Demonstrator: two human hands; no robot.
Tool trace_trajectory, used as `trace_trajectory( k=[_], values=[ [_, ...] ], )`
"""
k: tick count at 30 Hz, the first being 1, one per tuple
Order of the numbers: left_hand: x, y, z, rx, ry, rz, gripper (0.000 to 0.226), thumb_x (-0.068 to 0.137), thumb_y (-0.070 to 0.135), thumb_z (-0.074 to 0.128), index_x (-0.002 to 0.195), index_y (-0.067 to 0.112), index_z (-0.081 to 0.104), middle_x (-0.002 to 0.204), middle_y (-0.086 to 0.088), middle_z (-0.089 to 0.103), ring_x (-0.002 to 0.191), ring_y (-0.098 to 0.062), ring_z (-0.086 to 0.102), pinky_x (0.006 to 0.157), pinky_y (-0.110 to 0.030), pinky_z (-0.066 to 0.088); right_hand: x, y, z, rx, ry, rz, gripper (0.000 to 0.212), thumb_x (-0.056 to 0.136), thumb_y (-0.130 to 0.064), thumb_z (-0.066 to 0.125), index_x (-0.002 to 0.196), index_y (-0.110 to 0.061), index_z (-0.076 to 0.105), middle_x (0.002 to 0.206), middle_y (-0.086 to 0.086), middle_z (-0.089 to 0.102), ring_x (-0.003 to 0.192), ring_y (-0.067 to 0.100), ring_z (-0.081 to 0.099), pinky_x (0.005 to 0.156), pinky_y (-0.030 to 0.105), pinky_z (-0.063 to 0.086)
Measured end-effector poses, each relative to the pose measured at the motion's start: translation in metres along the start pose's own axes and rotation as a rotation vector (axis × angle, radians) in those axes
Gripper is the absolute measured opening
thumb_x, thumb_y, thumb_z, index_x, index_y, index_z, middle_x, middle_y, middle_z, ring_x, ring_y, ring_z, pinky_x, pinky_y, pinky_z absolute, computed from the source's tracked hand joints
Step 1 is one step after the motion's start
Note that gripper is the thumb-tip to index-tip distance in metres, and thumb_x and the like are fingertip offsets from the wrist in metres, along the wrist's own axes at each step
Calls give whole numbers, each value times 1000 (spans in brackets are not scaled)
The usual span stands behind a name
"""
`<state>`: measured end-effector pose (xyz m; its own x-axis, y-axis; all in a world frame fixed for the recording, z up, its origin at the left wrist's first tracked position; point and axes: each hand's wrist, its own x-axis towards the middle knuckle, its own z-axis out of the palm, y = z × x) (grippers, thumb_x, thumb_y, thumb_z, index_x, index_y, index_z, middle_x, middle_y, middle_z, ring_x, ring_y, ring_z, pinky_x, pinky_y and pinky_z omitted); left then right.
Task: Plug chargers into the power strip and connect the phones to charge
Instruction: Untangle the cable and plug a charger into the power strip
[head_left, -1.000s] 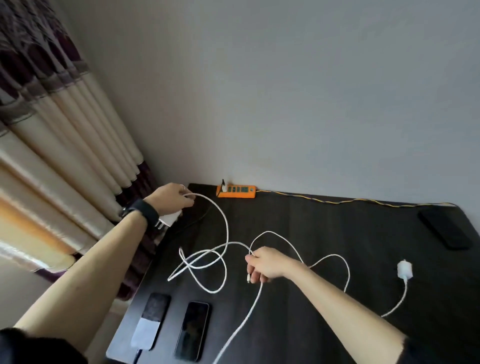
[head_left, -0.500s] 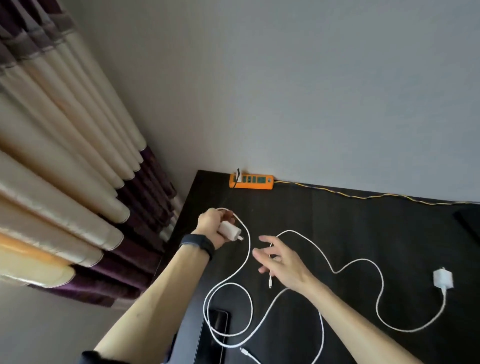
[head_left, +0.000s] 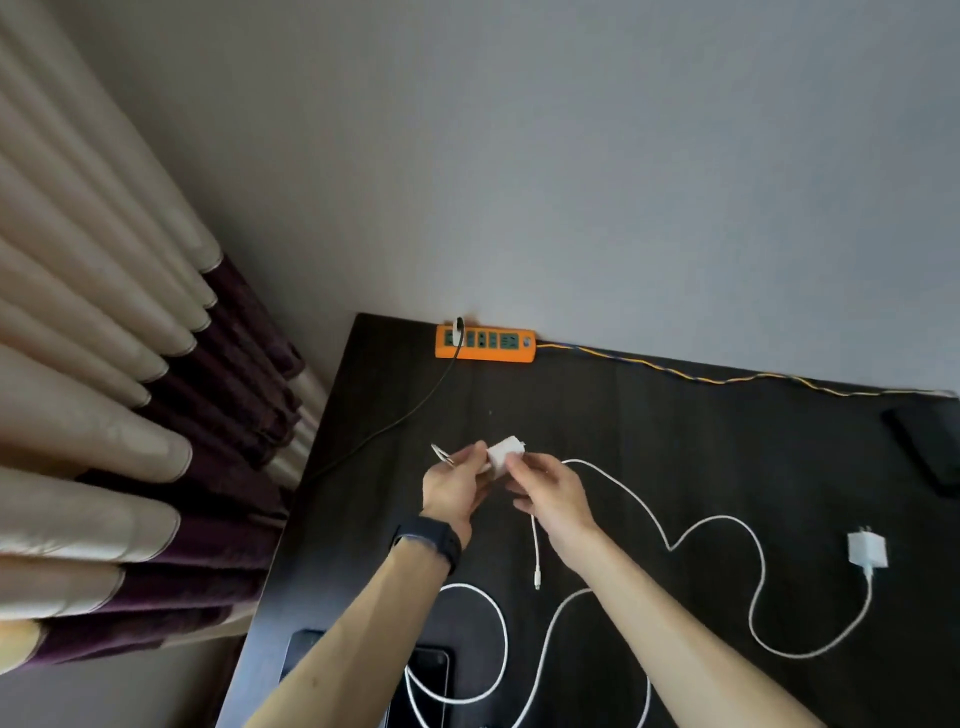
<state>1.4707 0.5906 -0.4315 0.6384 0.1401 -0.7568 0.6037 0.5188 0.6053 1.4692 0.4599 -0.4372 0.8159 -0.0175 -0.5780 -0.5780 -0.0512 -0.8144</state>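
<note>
A white charger block (head_left: 502, 455) is held above the dark table (head_left: 649, 441) between both hands. My left hand (head_left: 456, 487) grips its left side together with a loop of white cable. My right hand (head_left: 550, 491) pinches its right side. A white cable (head_left: 535, 545) hangs from under my right hand, its plug end free. The orange power strip (head_left: 485, 343) lies at the table's far edge by the wall, with one black cord plugged into its left socket. A second white charger (head_left: 866, 550) with its cable (head_left: 727, 525) lies at the right. Two phones (head_left: 428, 675) show partly at the bottom, under my left forearm.
A curtain (head_left: 130, 415) hangs left of the table. A dark phone-like object (head_left: 930, 441) lies at the far right edge. The strip's yellow-blue braided cord (head_left: 727, 378) runs along the wall. A black cord (head_left: 395, 421) trails off the table's left edge.
My right hand, open half a second ago, has come up to the charger block and pinches it. My left hand has carried the block toward the table's middle. The view has tilted upward.
</note>
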Motion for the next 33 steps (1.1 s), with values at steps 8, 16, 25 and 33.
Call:
trace_trajectory(
  k=[8, 16, 25, 33],
  values=[
    [30, -9, -14, 279, 231, -80, 43, 88, 32, 70, 115, 0, 59, 109, -16, 67, 97, -29, 65, 83, -37, 50, 55, -12, 26, 8, 143, 81, 7, 101, -22, 55, 105, -27, 58, 107, 2, 66, 88, 19, 74, 80, 35, 62],
    [91, 4, -54, 1165, 291, 386, 64, 90, 56, 53, 146, 30, 38, 155, -4, 29, 144, -26, 25, 115, -45, 27, 155, -54, 22, -700, 126, -137, 29, 103, -25, 49, 131, -21, 45, 122, 11, 62, 92, 23, 59, 79, 32, 41],
    [172, -38, -79, 1560, 163, 633, 58, 96, 61, 1, 152, 50, -6, 163, 7, -23, 148, -13, -27, 116, -48, -18, 250, -62, 33, -729, 195, -392, 26, 100, -27, 57, 125, -22, 59, 121, 8, 67, 98, 20, 60, 64, 15, 38],
    [186, -59, -82, 1593, 293, 786, 60, 97, 61, 10, 152, 49, -12, 163, 7, -24, 149, -13, -26, 119, -47, -18, 281, -97, 46, -1134, 158, -467, 33, 101, -26, 46, 108, -10, 74, 112, 11, 72, 106, 31, 65, 80, 29, 44]
  ],
)
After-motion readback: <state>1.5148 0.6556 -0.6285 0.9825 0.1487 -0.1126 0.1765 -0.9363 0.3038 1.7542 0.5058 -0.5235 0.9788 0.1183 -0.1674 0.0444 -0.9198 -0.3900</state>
